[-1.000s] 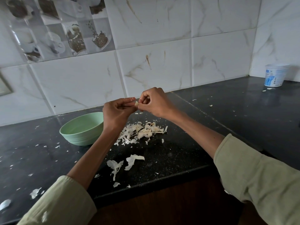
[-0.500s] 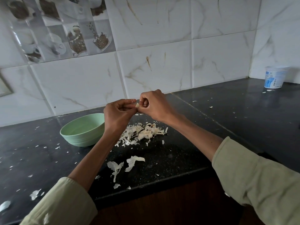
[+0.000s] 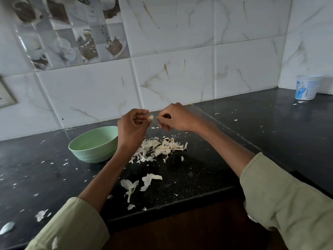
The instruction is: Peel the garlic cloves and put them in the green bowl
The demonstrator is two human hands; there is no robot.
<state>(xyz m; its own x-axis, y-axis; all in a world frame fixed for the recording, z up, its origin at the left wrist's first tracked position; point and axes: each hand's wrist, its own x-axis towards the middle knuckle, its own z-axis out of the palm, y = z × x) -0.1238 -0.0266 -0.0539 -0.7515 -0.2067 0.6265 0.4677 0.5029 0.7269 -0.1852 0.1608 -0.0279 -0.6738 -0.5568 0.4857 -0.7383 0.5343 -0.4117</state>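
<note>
The left hand (image 3: 132,126) pinches a garlic clove (image 3: 150,118) at its fingertips, held up in the air above the counter (image 3: 270,127). The right hand (image 3: 177,117), just beside the clove on its far side, has its fingers curled and pinched together; it seems to hold a scrap of skin, though that is too small to be sure of. Below both hands lies a pile of peels (image 3: 158,147), and the bowl (image 3: 93,144) sits just left of the left wrist.

The clove looks small, light and firm, so it should take a tight pinch without crushing. Bare flesh will likely be a little slick and sticky, so hold it by its sides, leaving the tip free. The skin is thin, papery and tears easily; it is best caught at a loose edge near the tip with the fingernails and drawn off in strips. The bowl is close, so the drop needs only a short move leftward.
</note>
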